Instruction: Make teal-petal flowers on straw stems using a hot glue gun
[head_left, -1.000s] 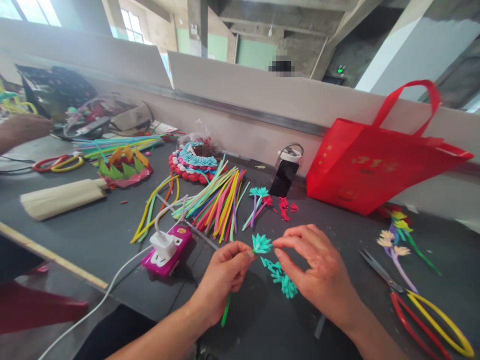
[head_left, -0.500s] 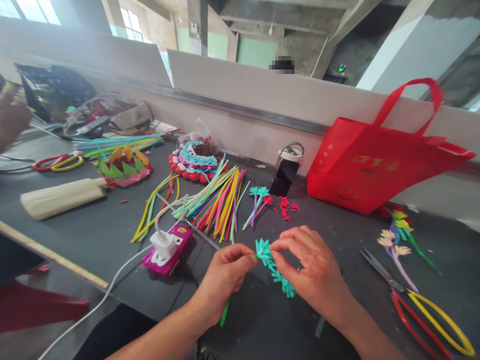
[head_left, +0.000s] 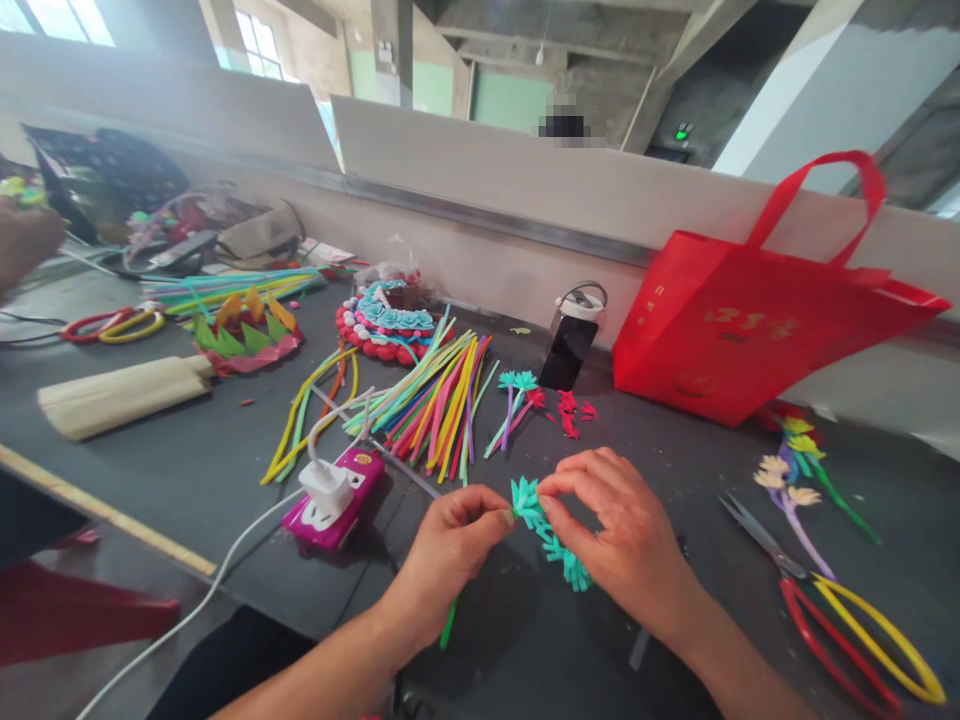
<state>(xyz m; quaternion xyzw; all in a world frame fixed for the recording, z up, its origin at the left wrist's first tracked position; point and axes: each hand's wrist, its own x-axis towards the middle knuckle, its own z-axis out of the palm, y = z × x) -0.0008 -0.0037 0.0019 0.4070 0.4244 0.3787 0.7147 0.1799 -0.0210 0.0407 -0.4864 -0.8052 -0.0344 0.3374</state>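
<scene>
My left hand [head_left: 448, 555] is closed in a pinch on a teal pipe-cleaner flower [head_left: 526, 498], gripping it at the base. A green stem [head_left: 448, 626] sticks out below that hand. My right hand [head_left: 626, 545] pinches the flower's right side with thumb and forefinger; the fingertips hide the exact spot. Just beneath lie more teal petal pieces [head_left: 568, 565] on the dark table, partly covered by my right hand. Beyond my hands, two teal flowers [head_left: 519, 381] on thin stems rest beside small red pieces [head_left: 568, 412].
Loose pipe cleaners [head_left: 442, 400] fan out behind my left hand. A purple power strip [head_left: 334, 505] with a white plug sits to the left. Scissors [head_left: 802, 575] lie open at the right, near cream flowers [head_left: 787, 485]. A red bag [head_left: 720, 330] and a phone [head_left: 570, 352] stand behind.
My right fingertips have shifted very slightly left along the flower. At the far left, another person's hand has moved a little, and yellow-green pieces now show by it.
</scene>
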